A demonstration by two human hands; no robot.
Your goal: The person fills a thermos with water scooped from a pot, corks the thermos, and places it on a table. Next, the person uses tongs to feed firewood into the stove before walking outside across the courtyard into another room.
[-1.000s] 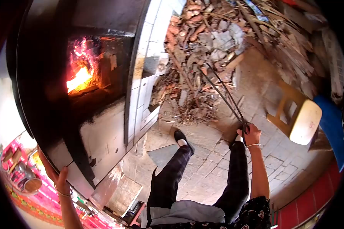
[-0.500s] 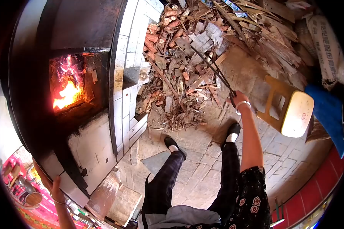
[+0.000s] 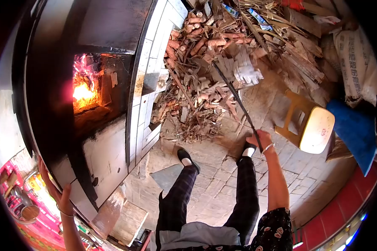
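My right hand (image 3: 259, 139) grips the handle end of long black metal tongs (image 3: 235, 98). The tongs reach up and away into a heap of firewood and scraps (image 3: 222, 54), and their closed tips pinch a pale, crumpled piece of cardboard (image 3: 247, 71) lifted off the heap. My left hand (image 3: 56, 194) rests against the lower corner of a big soot-black stove (image 3: 50, 104) at the left, holding nothing. Fire (image 3: 83, 88) burns in the stove's opening. My legs and black shoes stand on the stone floor between stove and heap.
A small yellow wooden stool (image 3: 310, 123) stands right of my right hand. Beyond it lie a blue cushion (image 3: 356, 131) and a white sack (image 3: 356, 58). White tiles (image 3: 144, 83) edge the stove. A pink patterned cloth with utensils (image 3: 21, 201) lies lower left.
The tongs have closed and now lift a pale piece out of the heap. My right hand pulled back toward me. My left hand shifted slightly on the stove's corner.
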